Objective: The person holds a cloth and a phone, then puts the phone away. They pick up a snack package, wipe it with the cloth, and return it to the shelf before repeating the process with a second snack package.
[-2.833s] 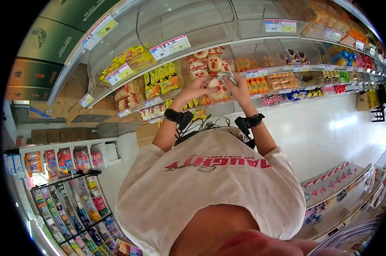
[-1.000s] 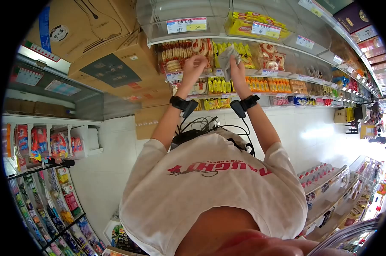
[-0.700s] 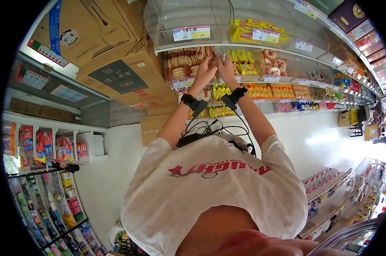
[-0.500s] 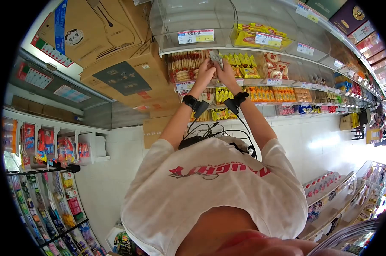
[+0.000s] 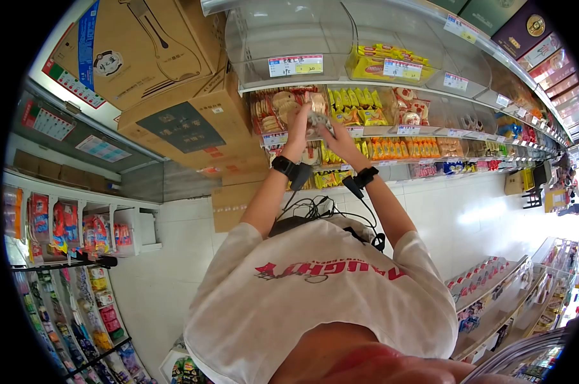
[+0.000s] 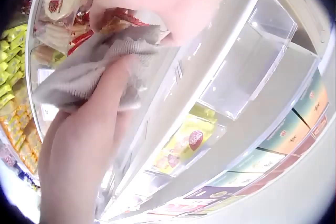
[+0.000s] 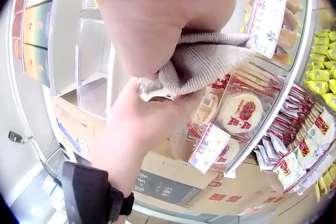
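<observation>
A grey ribbed cloth [image 5: 316, 121] is gripped by my right hand [image 5: 342, 144], its folds bunched under the thumb in the left wrist view [image 6: 79, 140]. My left hand [image 5: 296, 133] holds a clear, red-printed packet of round crackers [image 5: 317, 101]; the cloth [image 6: 94, 71] lies against it. In the right wrist view the cloth [image 7: 205, 61] partly hides the left hand's fingers. Similar cracker packets [image 7: 241, 112] fill the clear bin around the hands.
Yellow snack packs [image 5: 366, 115] fill the bin to the right. A clear upper bin with a price label [image 5: 296, 65] overhangs the hands. Cardboard boxes [image 5: 181, 128] stand at left. Orange packs [image 5: 388, 148] line the shelf below.
The hands have moved from a bin further right to the left cracker bin. Apart a second ago, they are now together. The left hand, then without a visible packet, now holds one.
</observation>
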Demonstrator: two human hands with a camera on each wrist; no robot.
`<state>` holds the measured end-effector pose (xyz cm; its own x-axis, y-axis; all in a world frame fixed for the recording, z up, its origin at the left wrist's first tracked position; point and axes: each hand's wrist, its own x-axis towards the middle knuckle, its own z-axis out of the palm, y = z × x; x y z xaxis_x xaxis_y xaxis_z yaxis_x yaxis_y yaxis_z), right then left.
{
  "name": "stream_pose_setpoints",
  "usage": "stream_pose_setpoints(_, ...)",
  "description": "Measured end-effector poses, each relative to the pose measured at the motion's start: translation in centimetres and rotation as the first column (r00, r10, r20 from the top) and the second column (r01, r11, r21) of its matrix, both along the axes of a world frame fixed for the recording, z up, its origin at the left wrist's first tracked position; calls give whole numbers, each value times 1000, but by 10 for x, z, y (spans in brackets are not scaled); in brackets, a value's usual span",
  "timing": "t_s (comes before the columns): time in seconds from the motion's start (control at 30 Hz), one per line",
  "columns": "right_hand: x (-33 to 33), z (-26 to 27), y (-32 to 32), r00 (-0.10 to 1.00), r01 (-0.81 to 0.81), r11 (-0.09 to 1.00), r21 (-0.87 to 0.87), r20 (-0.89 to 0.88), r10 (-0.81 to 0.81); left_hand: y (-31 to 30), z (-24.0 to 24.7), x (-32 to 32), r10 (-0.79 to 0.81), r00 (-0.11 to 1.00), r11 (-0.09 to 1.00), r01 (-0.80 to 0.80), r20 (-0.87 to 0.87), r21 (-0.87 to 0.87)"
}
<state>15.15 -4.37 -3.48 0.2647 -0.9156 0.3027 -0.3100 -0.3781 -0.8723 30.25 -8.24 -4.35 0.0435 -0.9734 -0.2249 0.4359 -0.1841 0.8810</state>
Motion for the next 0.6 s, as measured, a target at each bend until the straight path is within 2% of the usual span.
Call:
stream_pose_setpoints(0.07, -2, -3, 5, 997, -75, 996, 42, -18, 76, 10, 13, 1, 93, 984, 995, -89, 153, -35)
stream_pose_setpoints(0.17, -7, 1, 18, 998, -12, 989, 146, 56, 4, 4, -4, 18, -135, 972, 988, 146, 192, -45)
stream_pose_setpoints(0.2, -9, -4, 13, 992, 81, 980, 182, 86, -98, 5, -2, 24, -146, 946, 987, 158, 290, -19)
stream_pose_setpoints(0.23, -9, -8, 9, 974, 169, 961, 218, 113, -197, 7, 0, 27, -97, 931, 988, 132, 352, -78)
stream_pose_setpoints(0.27, -3, -15, 5, 863, 303, 947, 107, 390, -320, 9, 2, 30, -44, 910, 984, 110, 412, -137)
stream_pose_setpoints(0.3, -2, -3, 5, 846, 314, 940, 137, 409, -342, 17, 13, 33, 11, 884, 976, 92, 468, -196)
stream_pose_setpoints(0.37, 0, 20, 6, 807, 336, 921, 196, 443, -389, 36, 48, 28, 27, 952, 982, 31, 304, -185)
stream_pose_setpoints(0.4, 11, 35, 15, 829, 261, 929, 262, 432, -354, 42, 58, 25, 37, 975, 984, 3, 218, -180)
stream_pose_setpoints(0.47, 43, 46, 29, 838, 296, 919, 260, 391, -381, 48, 61, 22, 28, 943, 951, 77, 332, -299)
stream_pose_setpoints(0.53, 47, 42, 27, 820, 246, 917, 313, 438, -369, 53, 61, 21, 39, 904, 906, 148, 426, -396)
stream_pose_setpoints(0.6, 43, 52, 30, 797, 143, 891, 431, 484, -362, 60, 64, 26, 13, 948, 958, 79, 317, -275)
